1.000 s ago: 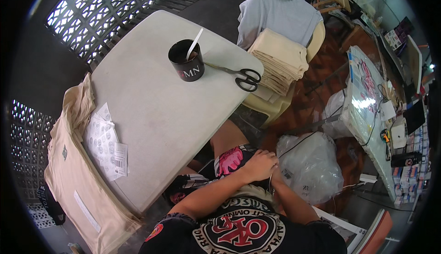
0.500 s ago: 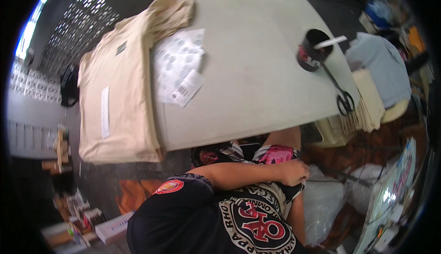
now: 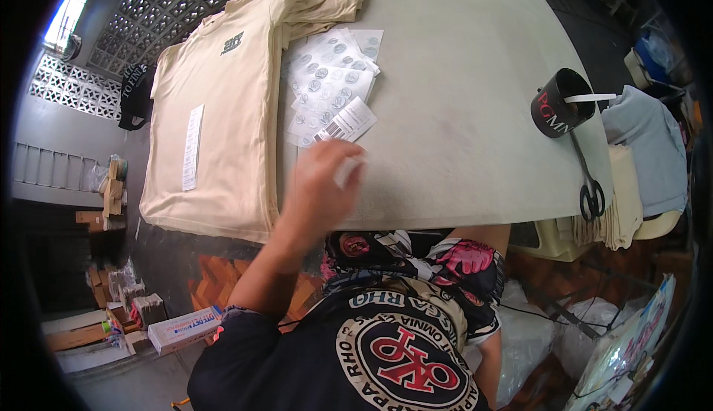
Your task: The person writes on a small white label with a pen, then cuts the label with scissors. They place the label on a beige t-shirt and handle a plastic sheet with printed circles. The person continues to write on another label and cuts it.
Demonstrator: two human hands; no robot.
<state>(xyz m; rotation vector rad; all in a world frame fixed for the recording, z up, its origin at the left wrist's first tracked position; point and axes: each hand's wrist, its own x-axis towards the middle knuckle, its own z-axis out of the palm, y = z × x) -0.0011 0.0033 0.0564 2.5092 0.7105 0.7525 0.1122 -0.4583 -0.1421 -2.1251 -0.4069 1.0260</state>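
Note:
My left hand (image 3: 325, 188) is raised over the near edge of the table, blurred by motion. Its fingers are closed round a small white piece (image 3: 347, 171), too smeared to tell its kind. Just beyond the hand lies a white label with a barcode (image 3: 347, 121), on top of overlapping white sheets printed with round marks (image 3: 327, 88). Left of these, a beige T-shirt (image 3: 230, 114) is spread flat, with a narrow white printed strip (image 3: 193, 147) lying on it. Only my right forearm (image 3: 488, 370) shows, hanging at my side; that hand is out of sight.
At the table's (image 3: 453, 77) right edge stand a black mug (image 3: 555, 114) with a white stick in it and black-handled scissors (image 3: 592, 199). Folded cloths (image 3: 646, 151) are stacked beyond that edge. A long box (image 3: 184, 329) lies at lower left, clear plastic (image 3: 520, 344) at lower right.
My left hand has swung from beside my right arm, up and leftward over the table near the sheets. The whole view has shifted, and the printed sheets appear more fully.

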